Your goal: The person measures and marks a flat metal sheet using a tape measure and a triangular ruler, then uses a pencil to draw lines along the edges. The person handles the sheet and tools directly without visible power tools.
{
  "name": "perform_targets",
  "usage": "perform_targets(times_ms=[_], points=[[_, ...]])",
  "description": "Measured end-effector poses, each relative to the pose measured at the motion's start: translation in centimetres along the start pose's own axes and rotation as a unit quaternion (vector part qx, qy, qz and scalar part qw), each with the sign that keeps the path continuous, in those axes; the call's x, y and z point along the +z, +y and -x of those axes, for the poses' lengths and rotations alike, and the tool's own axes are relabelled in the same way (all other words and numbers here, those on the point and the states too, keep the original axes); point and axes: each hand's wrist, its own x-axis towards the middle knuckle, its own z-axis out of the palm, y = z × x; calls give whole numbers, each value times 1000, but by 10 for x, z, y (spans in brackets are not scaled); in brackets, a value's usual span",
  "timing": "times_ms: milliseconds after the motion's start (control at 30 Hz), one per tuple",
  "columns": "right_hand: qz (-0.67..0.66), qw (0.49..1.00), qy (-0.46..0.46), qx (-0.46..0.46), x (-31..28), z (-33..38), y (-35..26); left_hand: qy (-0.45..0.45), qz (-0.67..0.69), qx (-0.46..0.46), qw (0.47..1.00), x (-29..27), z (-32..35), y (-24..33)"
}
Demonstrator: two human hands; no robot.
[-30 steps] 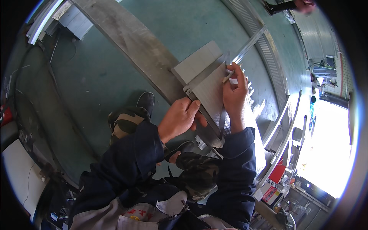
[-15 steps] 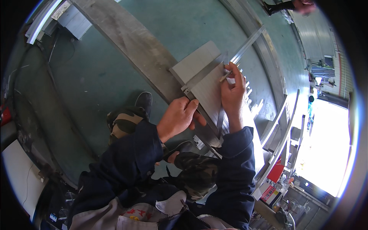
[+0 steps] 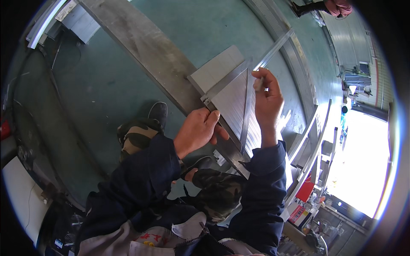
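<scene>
Grey metal square (image 3: 239, 109) lies flat on ribbed sheet (image 3: 232, 102).

Metal fab workshop, by the look of it; green painted concrete floor (image 3: 106, 85) w/ scuffs; long steel beam (image 3: 141, 47) lying across it; more long metal sections (image 3: 294, 55) stacked along the right side; flat grey sheet-metal pieces (image 3: 232, 102) laid out on the beam; person in dark blue work jacket (image 3: 141, 183) & camo trousers; cluttered shelves w/ a red box (image 3: 304, 192) at lower right; big bright doorway (image 3: 363, 166) open to daylight, shop-bay style.
</scene>
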Motion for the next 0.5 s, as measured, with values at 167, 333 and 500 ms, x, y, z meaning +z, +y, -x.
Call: perform_targets(times_ms=[167, 333, 500], points=[[-105, 987, -112, 48, 2, -7, -23, 11, 28, -20, 999, 1, 1, 1], [-98, 980, -153, 80, 18, -10, -29, -10, 10, -16, 1000, -2, -3, -3], [-126, 977, -145, 90, 25, -9, -21, 5, 25, -14, 1000, 0, -1, -3]])
